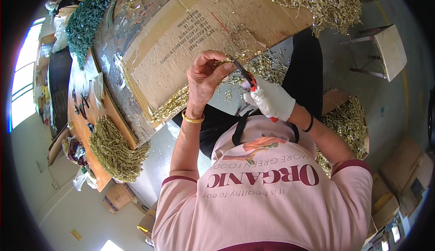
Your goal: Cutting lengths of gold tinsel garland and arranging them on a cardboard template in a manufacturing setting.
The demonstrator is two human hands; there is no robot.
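Observation:
Bare, with a gold bangle at the wrist, my left hand (pixel 205 79) is closed in a pinch on a gold glittery strand (pixel 220 62) above the cardboard. My right hand (pixel 271 97), in a white glove, is closed around red-handled snips (pixel 247 75). Their dark narrow jaws reach up to the left fingertips and meet the strand there. Whether the jaws are parted is too small to tell. More gold glittery strands (pixel 174 105) lie under the left wrist along the cardboard's near edge. Loose gold clippings (pixel 267 67) lie below the two hands.
A flattened cardboard sheet (pixel 158 60) covers the worktable. Gold bundles rest at the far right (pixel 317 1), on a wooden board at left (pixel 118 149) and in a box at my right (pixel 346 126). A green bundle (pixel 88 22) lies far left. A stool (pixel 389 51) stands right.

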